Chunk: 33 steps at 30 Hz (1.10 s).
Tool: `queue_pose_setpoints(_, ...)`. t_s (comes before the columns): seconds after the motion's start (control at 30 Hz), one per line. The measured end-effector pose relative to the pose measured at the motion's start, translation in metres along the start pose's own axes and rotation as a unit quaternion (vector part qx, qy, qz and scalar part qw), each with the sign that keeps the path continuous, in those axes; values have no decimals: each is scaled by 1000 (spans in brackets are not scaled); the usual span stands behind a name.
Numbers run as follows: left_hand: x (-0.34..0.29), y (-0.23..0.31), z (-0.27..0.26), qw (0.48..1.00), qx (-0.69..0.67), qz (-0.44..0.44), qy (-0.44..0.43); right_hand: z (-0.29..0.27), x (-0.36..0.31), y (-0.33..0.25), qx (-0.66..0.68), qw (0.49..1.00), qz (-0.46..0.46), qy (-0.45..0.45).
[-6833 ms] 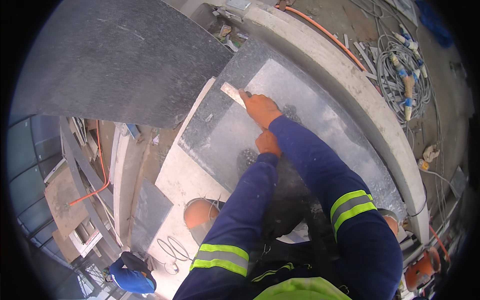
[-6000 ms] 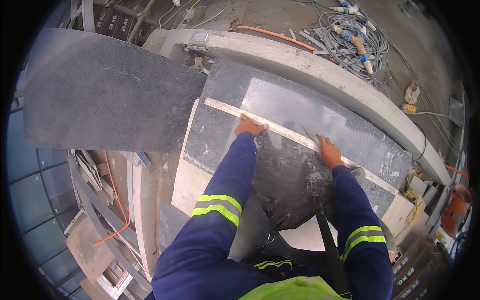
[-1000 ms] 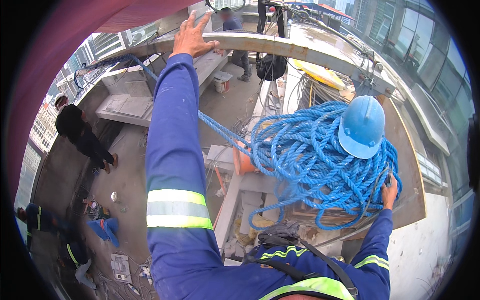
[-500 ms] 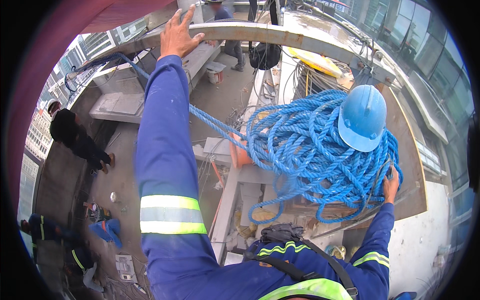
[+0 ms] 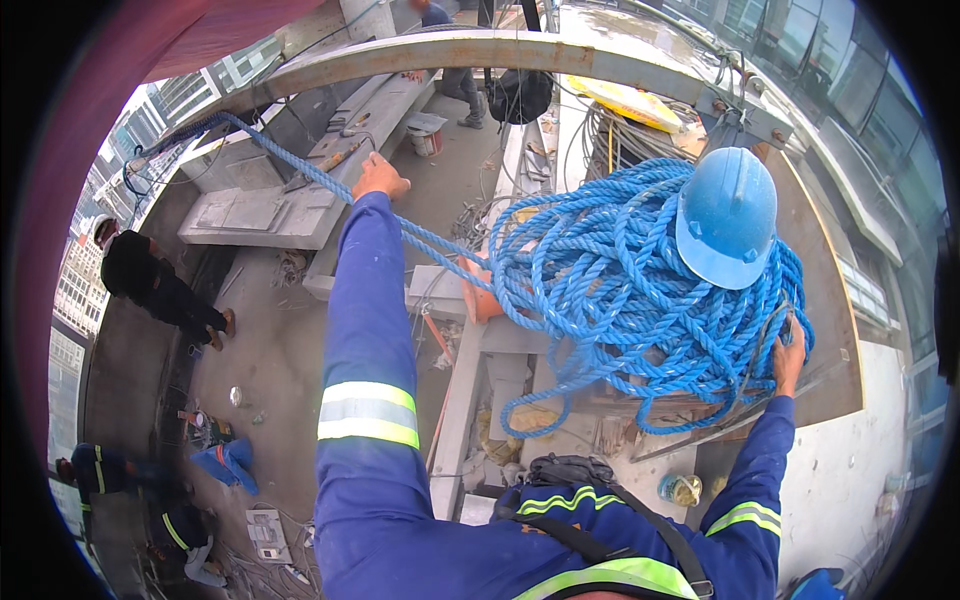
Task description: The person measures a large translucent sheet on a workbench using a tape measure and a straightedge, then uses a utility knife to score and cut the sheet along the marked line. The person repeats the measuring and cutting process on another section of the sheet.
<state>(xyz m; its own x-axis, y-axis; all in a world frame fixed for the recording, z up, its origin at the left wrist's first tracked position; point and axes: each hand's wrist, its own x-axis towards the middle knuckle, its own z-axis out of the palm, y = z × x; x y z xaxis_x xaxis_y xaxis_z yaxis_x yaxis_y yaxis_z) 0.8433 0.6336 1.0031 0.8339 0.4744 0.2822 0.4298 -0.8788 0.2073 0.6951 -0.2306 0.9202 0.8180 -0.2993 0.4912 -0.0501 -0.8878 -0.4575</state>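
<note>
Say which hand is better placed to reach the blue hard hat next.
Probably the right hand, grip unclear: it's at the blue rope pile bearing the hard hat; the left hand is farther off.

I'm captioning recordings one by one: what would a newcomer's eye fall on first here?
Likely the large, tangled heap of bright blue twisted rope right of centre, with a blue plastic hard hat on its upper right part and the right hand at its right edge. Next, a long, rust-stained metal beam spans the top of the view. Left of centre, the left hand overlaps strands of that rope, its grip unclear.
</note>
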Motion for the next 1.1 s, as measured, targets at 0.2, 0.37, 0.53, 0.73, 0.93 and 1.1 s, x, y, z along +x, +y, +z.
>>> queue_pose_setpoints(0.2,25,-77,1,984,48,-12,-174,18,2,-14,40,999,-8,-6)
queue_pose_setpoints(0.37,-8,-51,-9,924,-178,-64,-332,7,1,0,20,1000,-10,7)
queue_pose_setpoints(0.53,-33,-55,-8,924,-200,-59,-321,11,1,-2,25,1000,-7,-3)
queue_pose_setpoints(0.73,-12,-22,-48,944,-204,-37,-258,10,1,1,19,1000,-8,-2)
queue_pose_setpoints(0.93,34,-35,-42,953,-113,-56,-274,20,5,-2,54,998,6,-12)
queue_pose_setpoints(1.1,12,-27,17,964,31,53,-257,11,-1,11,36,999,-7,6)
